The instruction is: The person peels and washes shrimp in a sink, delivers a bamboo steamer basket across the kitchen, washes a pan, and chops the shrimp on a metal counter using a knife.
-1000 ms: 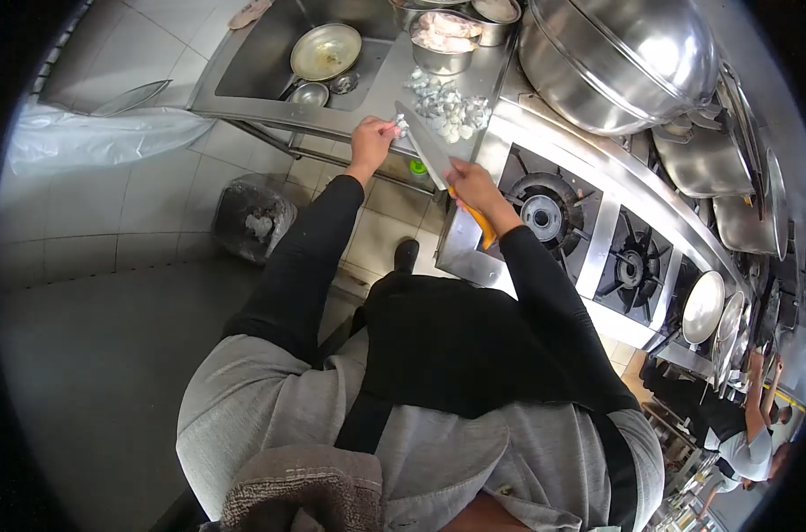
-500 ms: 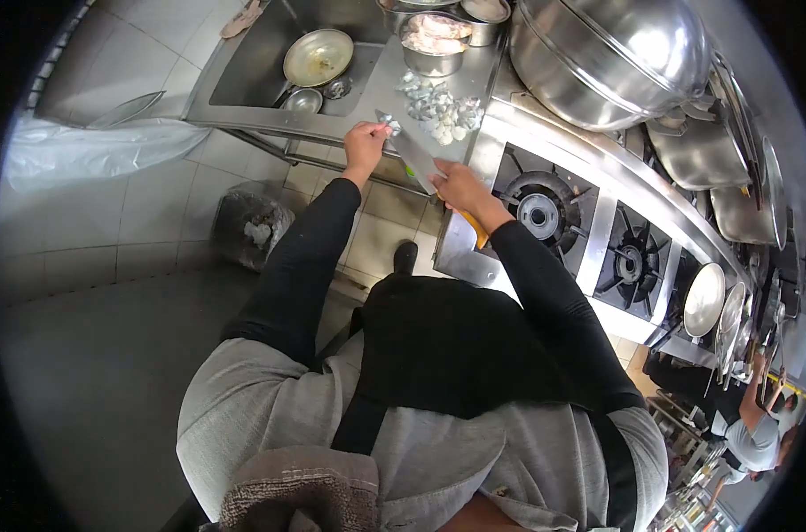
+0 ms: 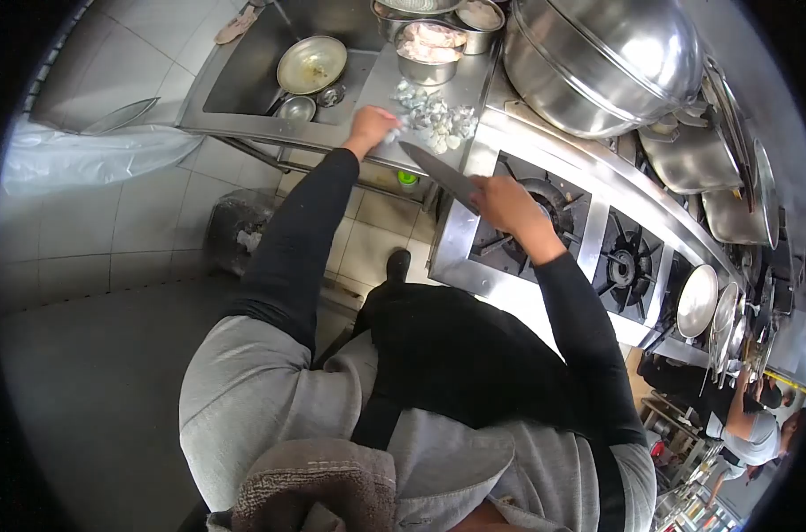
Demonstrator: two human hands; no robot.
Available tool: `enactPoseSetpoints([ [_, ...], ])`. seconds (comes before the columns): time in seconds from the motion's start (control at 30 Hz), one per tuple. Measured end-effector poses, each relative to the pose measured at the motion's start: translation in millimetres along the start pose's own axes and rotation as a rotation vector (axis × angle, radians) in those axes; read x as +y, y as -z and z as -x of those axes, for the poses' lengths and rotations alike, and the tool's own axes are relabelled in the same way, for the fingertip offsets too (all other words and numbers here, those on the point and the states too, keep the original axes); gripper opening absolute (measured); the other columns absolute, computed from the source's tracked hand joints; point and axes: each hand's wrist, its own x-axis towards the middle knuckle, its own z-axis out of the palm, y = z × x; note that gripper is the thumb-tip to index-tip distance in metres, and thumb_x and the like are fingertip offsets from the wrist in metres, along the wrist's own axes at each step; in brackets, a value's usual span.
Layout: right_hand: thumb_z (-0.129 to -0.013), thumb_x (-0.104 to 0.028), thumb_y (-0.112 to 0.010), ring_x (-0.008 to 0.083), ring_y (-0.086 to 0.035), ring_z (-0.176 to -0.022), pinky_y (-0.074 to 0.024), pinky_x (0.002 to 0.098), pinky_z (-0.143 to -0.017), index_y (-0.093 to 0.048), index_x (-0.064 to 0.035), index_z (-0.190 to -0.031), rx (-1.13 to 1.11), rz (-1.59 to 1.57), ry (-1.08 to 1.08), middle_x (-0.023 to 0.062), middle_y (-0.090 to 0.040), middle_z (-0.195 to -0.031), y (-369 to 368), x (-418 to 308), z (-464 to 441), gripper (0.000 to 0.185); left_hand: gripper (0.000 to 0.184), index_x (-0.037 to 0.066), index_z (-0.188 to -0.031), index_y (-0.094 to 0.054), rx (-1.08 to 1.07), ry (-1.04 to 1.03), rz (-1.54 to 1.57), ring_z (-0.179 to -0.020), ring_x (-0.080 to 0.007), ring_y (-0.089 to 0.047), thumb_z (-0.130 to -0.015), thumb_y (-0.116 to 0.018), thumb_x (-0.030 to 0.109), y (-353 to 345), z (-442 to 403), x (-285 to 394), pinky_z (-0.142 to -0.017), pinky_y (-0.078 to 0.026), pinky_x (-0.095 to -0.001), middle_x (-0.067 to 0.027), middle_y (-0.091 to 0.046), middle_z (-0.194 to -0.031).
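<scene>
My right hand (image 3: 509, 208) is wrapped around the handle of a kitchen knife (image 3: 438, 174), whose broad blade points up and left toward the steel counter (image 3: 381, 87). The blade's tip lies over the counter's front edge, below a pile of small grey-white pieces (image 3: 436, 115) that look like raw shrimp. At the left side of that pile is my left hand (image 3: 373, 129), fingers drawn together. A bit of pale material shows under its fingertips, too small to name.
Left of the counter, a sink (image 3: 234, 89) holds a round pan (image 3: 312, 65). Behind the pile stands a steel bowl of pale meat (image 3: 429, 55). A gas burner (image 3: 545, 208) is under my right hand, and a large domed steel pot (image 3: 602, 62) is beyond. Another person (image 3: 749, 434) works at far right.
My right hand has moved right with the knife, away from my left hand. My left hand has shifted slightly up toward the pile.
</scene>
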Motion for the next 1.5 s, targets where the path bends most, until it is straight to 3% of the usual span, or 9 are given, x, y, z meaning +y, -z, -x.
enactPoseSetpoints([
  [0.1,-0.095,-0.026,-0.059,0.0414,-0.068,-0.096,-0.0559,0.0499,-0.083,-0.064,-0.0105,-0.125,-0.019,0.034,-0.055,0.0255,-0.070,-0.100,7,-10,10,0.035,0.023,0.008,-0.088,-0.078,0.122,-0.120,0.198,-0.073,-0.0283,-0.070,-0.078,-0.079,0.029,-15,-3,28,-0.070,-0.054,-0.0365,-0.0116,-0.074,-0.081],
  [0.23,-0.097,-0.026,-0.056,0.0420,-0.068,-0.094,-0.0552,0.0519,-0.083,-0.062,-0.0101,-0.129,0.058,-0.048,-0.047,0.0248,-0.070,-0.098,-27,-17,-19,0.036,0.024,0.013,-0.102,-0.077,0.365,-0.295,-0.219,-0.100,-0.0357,-0.067,-0.087,-0.069,0.031,-20,-39,17,-0.087,-0.052,-0.0420,-0.0178,-0.072,-0.096],
  [0.37,-0.097,-0.025,-0.055,0.0437,-0.067,-0.093,-0.0544,0.0529,-0.084,-0.060,-0.0079,-0.128,0.119,-0.091,-0.058,0.0255,-0.070,-0.096,-51,-1,-38,0.036,0.028,0.014,-0.105,-0.077,0.114,-0.286,-0.255,-0.101,-0.0387,-0.063,-0.082,-0.072,0.030,11,-39,-11,-0.089,-0.050,-0.0463,-0.0195,-0.070,-0.106],
  [0.63,-0.096,-0.022,-0.054,0.0459,-0.066,-0.093,-0.0528,0.0542,-0.084,-0.062,-0.0034,-0.124,0.174,-0.178,-0.123,0.0291,-0.068,-0.096,-37,22,-9,0.035,0.027,0.012,-0.103,-0.077,0.007,-0.397,-0.117,-0.079,-0.0263,-0.062,-0.076,-0.075,0.015,55,35,-41,-0.074,-0.052,-0.0368,-0.0106,-0.063,-0.090],
  [0.77,-0.097,-0.022,-0.058,0.0311,-0.070,-0.065,-0.0563,0.0413,-0.065,-0.059,-0.0051,-0.134,0.036,-0.573,-0.264,0.0230,-0.068,-0.080,-45,7,6,0.042,0.028,0.010,-0.102,-0.077,0.231,-0.221,-0.029,-0.077,-0.0267,-0.063,-0.077,-0.080,0.022,25,57,-30,-0.074,-0.052,-0.0358,-0.0100,-0.064,-0.088],
  [0.8,-0.098,-0.021,-0.057,0.0186,-0.061,-0.050,-0.0522,0.0334,-0.052,-0.057,-0.0061,-0.138,-0.021,-0.670,-0.275,0.0145,-0.064,-0.070,-44,2,4,0.043,0.026,0.008,-0.099,-0.077,0.220,-0.297,0.041,-0.076,-0.0255,-0.064,-0.078,-0.082,0.023,18,57,-31,-0.073,-0.053,-0.0351,-0.0100,-0.066,-0.088],
  [0.9,-0.101,-0.022,-0.056,0.0103,-0.055,-0.047,-0.0474,0.0276,-0.045,-0.055,-0.0065,-0.141,-0.069,-0.909,-0.317,0.0045,-0.061,-0.068,-57,4,-12,0.043,0.024,0.006,-0.095,-0.077,0.206,-0.266,0.185,-0.076,-0.0232,-0.065,-0.078,-0.082,0.022,11,63,-17,-0.072,-0.053,-0.0348,-0.0104,-0.068,-0.090],
  [1.0,-0.101,-0.023,-0.054,0.0094,-0.053,-0.046,-0.0470,0.0267,-0.044,-0.056,-0.0089,-0.141,-0.026,-0.942,-0.359,0.0030,-0.060,-0.069,-67,8,-28,0.042,0.021,0.005,-0.094,-0.077,0.407,-0.209,0.124,-0.076,-0.0210,-0.065,-0.079,-0.081,0.019,7,67,-13,-0.070,-0.052,-0.0346,-0.0100,-0.069,-0.088],
  [1.5,-0.100,-0.021,-0.058,0.0124,-0.054,-0.045,-0.0479,0.0309,-0.043,-0.056,-0.0083,-0.139,-0.123,-0.847,-0.247,0.0055,-0.059,-0.064,-72,-1,-76,0.042,0.018,0.003,-0.089,-0.077,0.405,-0.196,0.099,-0.071,-0.0261,-0.064,-0.080,-0.080,0.019,0,68,-22,-0.068,-0.051,-0.0360,-0.0108,-0.067,-0.079],
])
